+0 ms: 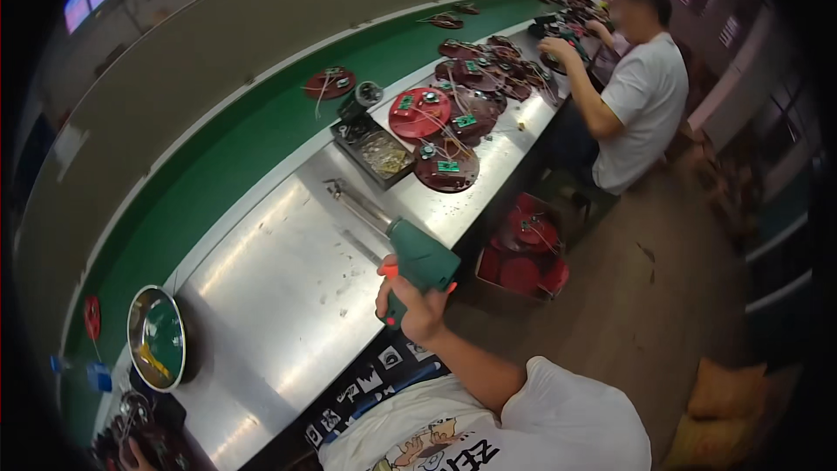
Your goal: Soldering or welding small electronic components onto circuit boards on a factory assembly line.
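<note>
Green-bodied, the power screwdriver [417, 255] sits clenched in the right hand [411, 303], fingers wrapped tight round its grip at the near edge of the steel bench [279, 296], its long bit lying low over the metal. Only a sliver of the left hand [132, 453] shows at the lower rim, its grip impossible to judge. Farther along sit a tray of screws [377, 153] and red discs [420, 113], where another person [641, 113] works.
</note>
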`<state>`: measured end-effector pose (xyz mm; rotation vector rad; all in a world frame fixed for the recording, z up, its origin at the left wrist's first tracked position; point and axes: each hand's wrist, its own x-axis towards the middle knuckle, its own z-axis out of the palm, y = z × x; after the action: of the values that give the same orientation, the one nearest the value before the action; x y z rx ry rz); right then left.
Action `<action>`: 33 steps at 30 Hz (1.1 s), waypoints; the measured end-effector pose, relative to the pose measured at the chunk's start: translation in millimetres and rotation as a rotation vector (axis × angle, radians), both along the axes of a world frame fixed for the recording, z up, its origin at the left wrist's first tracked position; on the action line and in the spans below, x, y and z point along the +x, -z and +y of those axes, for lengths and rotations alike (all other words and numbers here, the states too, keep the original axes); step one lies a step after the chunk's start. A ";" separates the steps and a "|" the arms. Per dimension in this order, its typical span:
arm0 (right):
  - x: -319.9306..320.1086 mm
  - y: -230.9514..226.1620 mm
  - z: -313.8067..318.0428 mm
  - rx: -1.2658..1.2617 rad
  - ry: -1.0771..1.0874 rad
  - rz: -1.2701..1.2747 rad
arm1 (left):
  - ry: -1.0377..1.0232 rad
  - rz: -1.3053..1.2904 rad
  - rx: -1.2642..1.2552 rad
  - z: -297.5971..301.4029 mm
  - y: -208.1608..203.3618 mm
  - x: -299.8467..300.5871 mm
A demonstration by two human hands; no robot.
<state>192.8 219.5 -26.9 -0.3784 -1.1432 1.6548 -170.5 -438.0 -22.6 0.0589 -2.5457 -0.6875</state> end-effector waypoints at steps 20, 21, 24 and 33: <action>10.9 -15.4 75.0 -0.126 0.085 -0.081 | 0.924 -0.058 -0.478 512.7 -49.9 219.0; 12.9 -10.6 74.2 -0.184 0.052 -0.044 | 0.889 -0.087 -0.517 511.1 -52.5 218.9; 5.7 -8.4 60.3 -0.082 0.082 0.147 | 0.915 -0.118 -0.460 501.8 -61.3 209.5; 16.1 5.4 77.4 0.015 -0.074 0.064 | 0.973 -0.202 -0.477 509.8 -68.6 202.1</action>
<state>208.8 296.9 -32.3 -0.2740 -1.1329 1.7095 31.6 71.8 46.0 -1.3909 -2.7690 -0.3632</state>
